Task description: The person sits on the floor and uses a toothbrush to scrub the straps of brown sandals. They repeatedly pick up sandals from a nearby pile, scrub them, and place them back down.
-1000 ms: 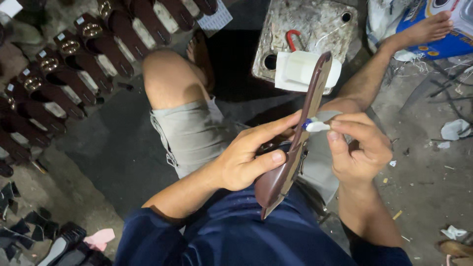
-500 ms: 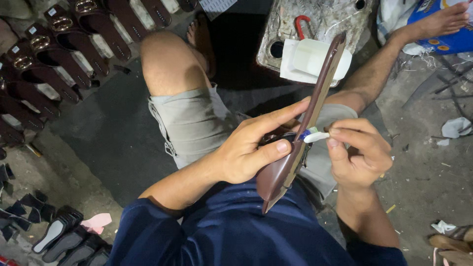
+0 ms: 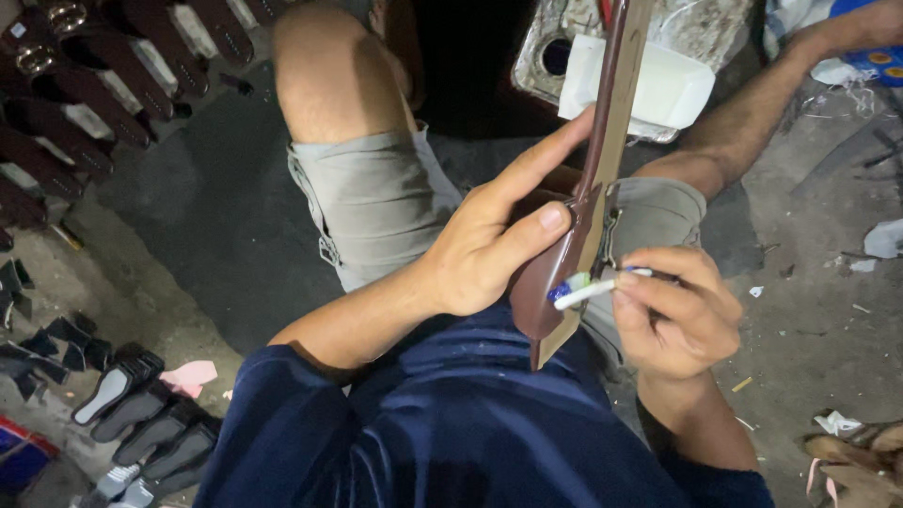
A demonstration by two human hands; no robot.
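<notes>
- Far left, rows of dark brown sandal soles with buckled straps (image 3: 66, 85) are laid out on the floor, and lower down a cluster of small black insole-shaped pieces (image 3: 141, 423) is seen beside a pink scrap (image 3: 191, 376).
- A black mat (image 3: 216, 216) is spread on the floor under the seated person's bare knee and grey shorts.
- Centre frame, the left hand (image 3: 489, 245) is wrapped around a long dark brown sandal sole with a tan edge (image 3: 588, 207); the thumb is pressed flat on its brown face, and the index finger is stretched up along it.
- The sole is held nearly upright above the lap, tilted slightly right, its top end running out of view at the upper edge.
- A thin white brush with a blue tip (image 3: 593, 287) is pinched in the fingers of the right hand (image 3: 677, 315), and its tip is touching the lower part of the sole.
- Behind the sole, a white square container (image 3: 663, 89) is seen resting on a grimy stone block with a round hole (image 3: 555, 61).
- Upper right, another person's forearm (image 3: 771, 103) is stretched across the floor towards a blue box (image 3: 870, 56).
- Far right, scraps of white litter (image 3: 884, 240) are scattered on the bare concrete floor (image 3: 818, 320).
</notes>
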